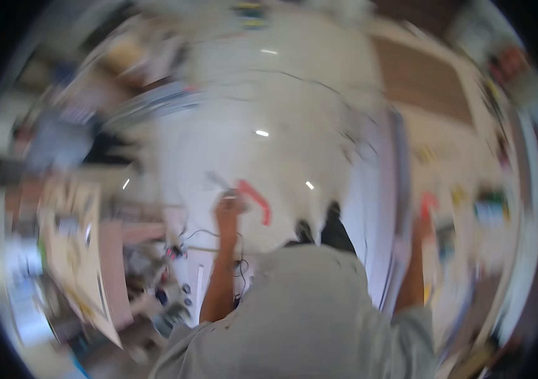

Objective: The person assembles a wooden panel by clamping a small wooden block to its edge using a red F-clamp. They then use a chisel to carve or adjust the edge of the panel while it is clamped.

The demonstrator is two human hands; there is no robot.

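My left hand is out in front of my body, above the pale floor, with its fingers closed. In it is a tool with a bent red part and a thin grey part that sticks out on the far left side; blur hides its exact kind. My right hand is over the light wooden worktop at the right, smeared by motion. A small red thing shows at its fingertips, and whether the fingers hold it or only touch it is unclear.
A worktop runs along the right with a brown panel and loose items. Dark cables lie on the floor. At the left stand light boards amid clutter. A person is at the far left.
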